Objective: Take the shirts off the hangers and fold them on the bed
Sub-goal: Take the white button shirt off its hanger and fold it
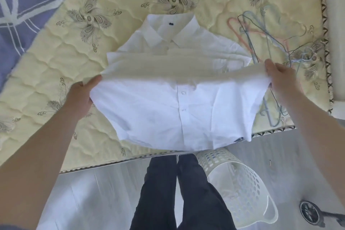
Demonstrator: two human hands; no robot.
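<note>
**Lower half of the shirt lifted for the fold**

We see one white shirt [168, 110] on the bed [56, 65]. Its collar lies flat at the far end and its button placket runs toward us. We hold it by its two side edges, about halfway down its length. The left hand [82, 97] has its fingers curled round the left edge. The right hand [280, 76] pinches the right edge, thumb on top. Both hands are closed on cloth, not spread flat.

The fabric between them is raised into a taut ridge, and the buttoned lower part hangs down over the near edge of the bed. We judge the grip is placed wide and level so the crease comes out straight when the lower half is carried over toward the collar. The collar end rests on the mattress, which anchors the shirt during the lift.

To the right of the shirt is a tangle of wire hangers [261, 31] in pink, pale blue and dark colours. There are several, but they overlap too much for an exact count. They probably lie there to keep the folding space free.

One white perforated basket [242, 183] lies tipped on the floor near us. One blue patterned cover [22, 5] lies at the far left.
</note>
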